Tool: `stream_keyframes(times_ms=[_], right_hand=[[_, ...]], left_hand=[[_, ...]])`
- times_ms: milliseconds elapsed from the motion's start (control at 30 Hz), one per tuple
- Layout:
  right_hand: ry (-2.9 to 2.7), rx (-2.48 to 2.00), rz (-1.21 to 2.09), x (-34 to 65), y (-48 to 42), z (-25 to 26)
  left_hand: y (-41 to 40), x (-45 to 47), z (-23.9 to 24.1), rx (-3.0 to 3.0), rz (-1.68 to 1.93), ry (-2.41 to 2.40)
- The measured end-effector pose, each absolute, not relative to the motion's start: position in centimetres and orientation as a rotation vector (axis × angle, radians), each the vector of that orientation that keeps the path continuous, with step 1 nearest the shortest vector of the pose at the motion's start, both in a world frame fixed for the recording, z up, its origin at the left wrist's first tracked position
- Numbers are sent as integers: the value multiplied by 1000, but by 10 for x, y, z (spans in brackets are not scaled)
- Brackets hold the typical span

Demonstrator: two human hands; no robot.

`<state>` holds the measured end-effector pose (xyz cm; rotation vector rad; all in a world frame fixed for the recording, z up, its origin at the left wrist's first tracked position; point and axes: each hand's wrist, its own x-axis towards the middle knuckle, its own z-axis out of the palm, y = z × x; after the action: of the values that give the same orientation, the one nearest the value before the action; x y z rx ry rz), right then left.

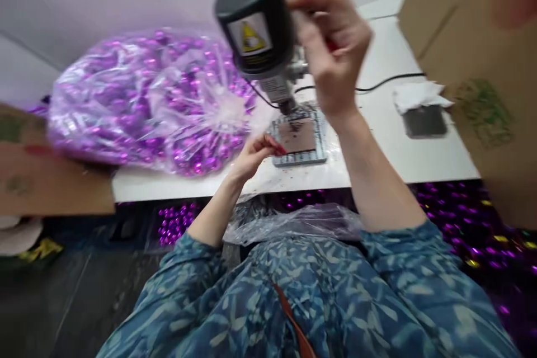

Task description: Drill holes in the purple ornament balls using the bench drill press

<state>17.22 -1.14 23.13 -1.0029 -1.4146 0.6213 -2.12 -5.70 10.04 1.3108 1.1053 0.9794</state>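
A small black bench drill with a yellow warning label stands on the white table. My right hand is raised beside it, fingers curled on something red at its side, blurred. My left hand pinches a small reddish-purple piece at the left edge of the drill's metal base plate, below the bit.
A big clear plastic bag of shiny purple pieces lies on the table's left. Cardboard boxes stand at the left and right. A grey block with white cloth and a black cable lie to the right. More purple pieces lie below.
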Motion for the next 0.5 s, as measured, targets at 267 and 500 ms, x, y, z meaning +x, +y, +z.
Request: stream_keyframes(times_ms=[267,500], right_hand=[[-1239,-810,630,178,4,218],[-1176,-824,633,180,1,219]], left_hand=[[71,-67,93,2018,782,1789],[116,-58,88,1959,339,2133]])
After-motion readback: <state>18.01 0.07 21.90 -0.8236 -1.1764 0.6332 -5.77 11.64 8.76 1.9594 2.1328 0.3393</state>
